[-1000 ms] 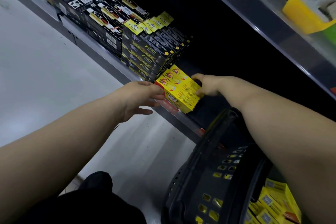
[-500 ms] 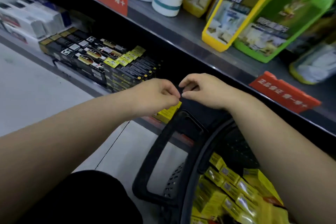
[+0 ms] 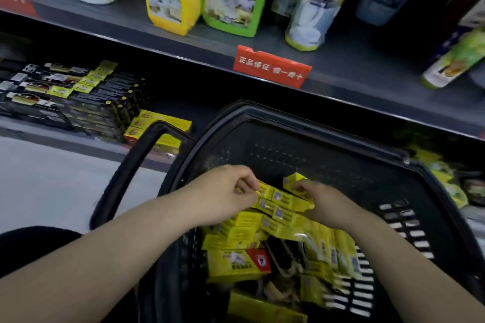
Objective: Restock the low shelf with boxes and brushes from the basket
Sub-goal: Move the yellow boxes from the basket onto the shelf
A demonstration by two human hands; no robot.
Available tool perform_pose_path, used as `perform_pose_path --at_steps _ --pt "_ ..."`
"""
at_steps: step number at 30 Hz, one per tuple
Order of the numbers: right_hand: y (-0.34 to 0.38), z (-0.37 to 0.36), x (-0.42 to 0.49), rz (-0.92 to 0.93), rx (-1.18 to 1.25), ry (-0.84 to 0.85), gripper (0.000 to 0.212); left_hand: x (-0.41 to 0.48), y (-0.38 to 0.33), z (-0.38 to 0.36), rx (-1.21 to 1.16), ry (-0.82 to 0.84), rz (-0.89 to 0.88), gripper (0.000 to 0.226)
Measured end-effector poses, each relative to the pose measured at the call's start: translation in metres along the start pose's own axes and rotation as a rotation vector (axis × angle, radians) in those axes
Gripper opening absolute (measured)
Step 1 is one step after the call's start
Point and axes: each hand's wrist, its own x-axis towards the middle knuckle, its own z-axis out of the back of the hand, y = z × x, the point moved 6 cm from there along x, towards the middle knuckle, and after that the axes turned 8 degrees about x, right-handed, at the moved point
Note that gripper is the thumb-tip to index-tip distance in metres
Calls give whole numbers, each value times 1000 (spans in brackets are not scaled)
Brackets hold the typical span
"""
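Yellow boxes (image 3: 282,198) are heaped in the black basket (image 3: 341,144) (its handle (image 3: 136,162) tipped out left). The top ones are pinched by the left hand (image 3: 225,195) and right hand (image 3: 321,203). More boxes (image 3: 160,123) are stacked on the low shelf (image 3: 86,143) behind.

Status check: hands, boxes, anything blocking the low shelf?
Both hands in basket: left hand and right hand on yellow boxes, lift unconfirmed. Basket handle across the shelved boxes.

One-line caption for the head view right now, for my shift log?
Both hands, left hand and right hand, reach into the black basket onto yellow boxes beside the low shelf.
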Motion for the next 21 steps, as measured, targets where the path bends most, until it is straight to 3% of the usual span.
perform_pose_path --at_steps 3,7,15,18,21 --pt "-13 -31 8 -38 38 64 90 4 3 -16 2 35 27 13" --pt "-15 -54 18 53 34 39 104 9 4 -25 20 93 65 14" --pt "-16 -45 7 200 41 -36 78 13 -7 -37 17 98 103 23" --pt "-4 -4 -12 116 281 -250 67 20 -3 -38 -9 57 138 38" --pt "10 31 -38 34 680 -412 70 25 -5 -45 -85 91 118 65"
